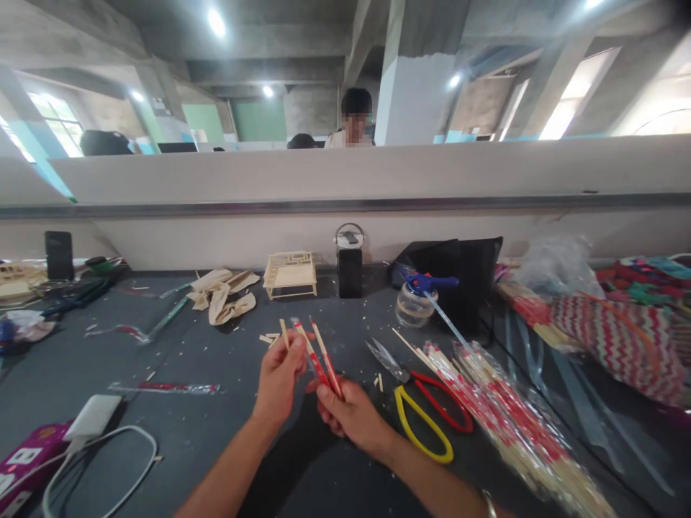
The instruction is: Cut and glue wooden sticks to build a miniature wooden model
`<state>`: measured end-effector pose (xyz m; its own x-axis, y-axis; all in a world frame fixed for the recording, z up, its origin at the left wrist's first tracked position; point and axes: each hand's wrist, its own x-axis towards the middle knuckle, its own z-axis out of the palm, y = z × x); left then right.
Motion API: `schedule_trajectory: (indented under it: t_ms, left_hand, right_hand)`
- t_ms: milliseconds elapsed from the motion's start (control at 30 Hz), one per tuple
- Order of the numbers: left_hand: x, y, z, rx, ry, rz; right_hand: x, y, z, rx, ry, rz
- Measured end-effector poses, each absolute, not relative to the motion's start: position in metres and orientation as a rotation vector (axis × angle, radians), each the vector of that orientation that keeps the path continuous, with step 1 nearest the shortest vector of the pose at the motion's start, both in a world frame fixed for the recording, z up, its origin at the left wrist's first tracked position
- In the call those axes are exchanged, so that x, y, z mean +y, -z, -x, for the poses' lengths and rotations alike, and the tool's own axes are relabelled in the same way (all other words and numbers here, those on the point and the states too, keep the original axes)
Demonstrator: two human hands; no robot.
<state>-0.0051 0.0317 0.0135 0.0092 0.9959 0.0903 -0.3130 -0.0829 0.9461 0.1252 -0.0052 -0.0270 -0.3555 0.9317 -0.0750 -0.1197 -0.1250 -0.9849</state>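
Note:
My left hand (278, 378) is closed round a short bare wooden stick (283, 333) that points up from its fingers. My right hand (350, 415) grips a pair of wrapped chopsticks (321, 355) in red-and-clear sleeves, their tips angled up and to the left. The two hands are close together above the dark table (227, 424), thumbs almost touching. Small wood offcuts (268, 337) lie just beyond the hands.
Scissors with yellow and red handles (424, 417) lie right of my hands, beside a pile of wrapped chopsticks (512, 417). A small wooden model frame (290, 274), a glue bottle with blue nozzle (415, 298), a black container (350, 267) and crumpled paper (224, 295) stand farther back. A charger with white cable (94, 432) lies left. A person sits behind the partition.

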Motion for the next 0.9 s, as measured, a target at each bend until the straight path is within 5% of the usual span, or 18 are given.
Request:
schedule_trajectory:
  t_ms: [200,633,800,900]
  left_hand:
    - [0.041,-0.030,0.020,0.925,-1.643,-0.872]
    - [0.015,0.009,-0.023,0.954,-1.161,-1.115]
    - [0.017,0.000,-0.012,0.969,-1.261,-1.372]
    - [0.017,-0.003,-0.009,1.007,-1.264,-1.398]
  right_hand:
    - [-0.008,0.034,-0.121,-1.330,-1.512,1.080]
    - [-0.006,0.028,-0.125,-1.225,-1.394,1.160]
    - [-0.012,0.013,-0.138,-1.811,-0.732,1.230]
    - [-0.020,0.007,-0.139,-1.768,-0.634,1.218]
